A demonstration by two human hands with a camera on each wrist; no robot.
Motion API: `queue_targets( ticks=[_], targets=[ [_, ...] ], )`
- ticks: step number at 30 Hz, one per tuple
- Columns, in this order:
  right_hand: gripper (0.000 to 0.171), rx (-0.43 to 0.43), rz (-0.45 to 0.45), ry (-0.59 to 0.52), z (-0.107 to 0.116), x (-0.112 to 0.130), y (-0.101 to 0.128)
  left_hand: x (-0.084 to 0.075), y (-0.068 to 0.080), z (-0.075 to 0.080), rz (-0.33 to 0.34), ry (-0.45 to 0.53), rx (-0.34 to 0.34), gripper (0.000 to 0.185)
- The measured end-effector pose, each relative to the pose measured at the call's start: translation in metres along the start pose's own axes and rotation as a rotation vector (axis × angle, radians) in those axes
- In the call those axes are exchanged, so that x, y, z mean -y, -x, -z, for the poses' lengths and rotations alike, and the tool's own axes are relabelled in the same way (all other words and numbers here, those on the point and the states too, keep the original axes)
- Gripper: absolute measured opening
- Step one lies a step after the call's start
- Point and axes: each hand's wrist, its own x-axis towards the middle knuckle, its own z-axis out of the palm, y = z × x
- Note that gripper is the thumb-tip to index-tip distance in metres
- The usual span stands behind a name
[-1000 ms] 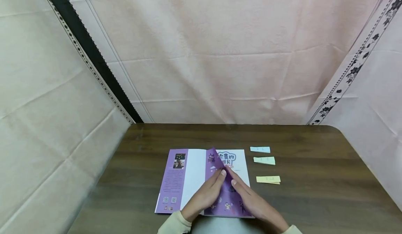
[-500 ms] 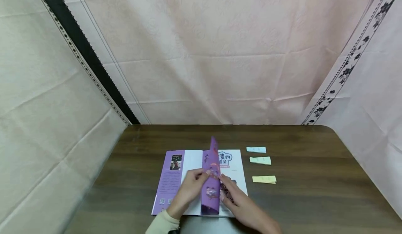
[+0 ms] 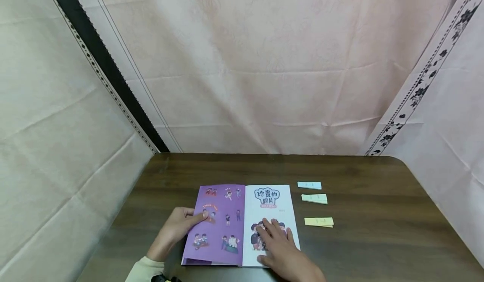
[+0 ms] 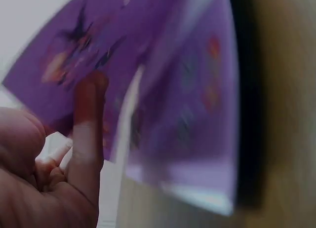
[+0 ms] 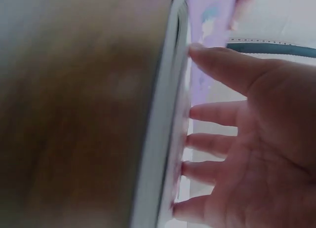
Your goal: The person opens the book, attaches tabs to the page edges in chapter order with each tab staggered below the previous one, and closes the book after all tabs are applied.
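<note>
An open book point(image 3: 270, 210) lies on the wooden table, with a purple illustrated page point(image 3: 217, 235) on its left and a white title page on its right. My left hand point(image 3: 175, 227) pinches the outer edge of the purple page, thumb on top. In the left wrist view that thumb point(image 4: 88, 129) lies against the purple sheet point(image 4: 133, 25), whose edge bends up. My right hand point(image 3: 281, 248) rests on the white page, fingers spread over its printed figures. Seen from the right wrist, the fingertips point(image 5: 190, 140) press the page beside the thick page block point(image 5: 158, 124).
To the right of the book lie blue paper strips point(image 3: 309, 185), green strips point(image 3: 314, 198) and yellow strips point(image 3: 319, 221). The brown table point(image 3: 378, 214) meets pale cloth point(image 3: 245, 84) at the back, and cloth hangs at both sides.
The purple sheet has swung from right to left, covering the left side and baring the white page. My left hand moved left with it; my right hand flattened onto the white page.
</note>
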Motion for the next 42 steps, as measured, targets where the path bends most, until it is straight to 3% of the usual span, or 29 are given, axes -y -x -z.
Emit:
queue_targets(
  ticks=[4, 9, 15, 20, 23, 27, 30, 32, 35, 42],
  targets=[
    [0.077, 0.03, -0.048, -0.002, 0.0, 0.005, -0.002, 0.014, 0.0, 0.005, -0.002, -0.17, -0.036, 0.031],
    [0.08, 0.003, -0.067, 0.027, -0.007, 0.008, -0.003, 0.02, 0.0, -0.001, 0.002, -0.408, -0.153, 0.048],
    [0.082, -0.048, -0.077, 0.076, -0.011, 0.009, -0.003, 0.018, 0.002, -0.007, -0.028, -0.647, -0.207, 0.057],
    [0.082, -0.06, -0.094, 0.081, -0.012, 0.009, -0.003, 0.011, 0.004, -0.005, 0.014, -0.838, -0.209, 0.053],
    [0.082, -0.072, -0.108, 0.101, -0.011, 0.01, -0.003, 0.003, 0.004, -0.013, -0.045, -0.926, -0.253, 0.058],
    [0.082, -0.082, -0.111, 0.128, -0.009, 0.01, -0.003, -0.016, 0.012, -0.043, -0.23, -0.907, -0.236, 0.061],
    [0.083, -0.097, -0.094, 0.14, -0.008, 0.009, -0.002, -0.028, 0.019, -0.071, -0.315, -0.819, -0.124, 0.062],
    [0.083, -0.107, -0.085, 0.142, -0.007, 0.009, -0.002, -0.033, 0.02, -0.086, -0.332, -0.772, -0.054, 0.073],
    [0.082, -0.111, -0.087, 0.142, -0.006, 0.009, -0.003, -0.036, 0.017, -0.104, -0.319, -0.731, -0.003, 0.077],
    [0.083, -0.12, -0.103, 0.118, -0.003, 0.009, -0.005, -0.033, 0.007, -0.123, -0.29, -0.748, -0.007, 0.07]
  ],
)
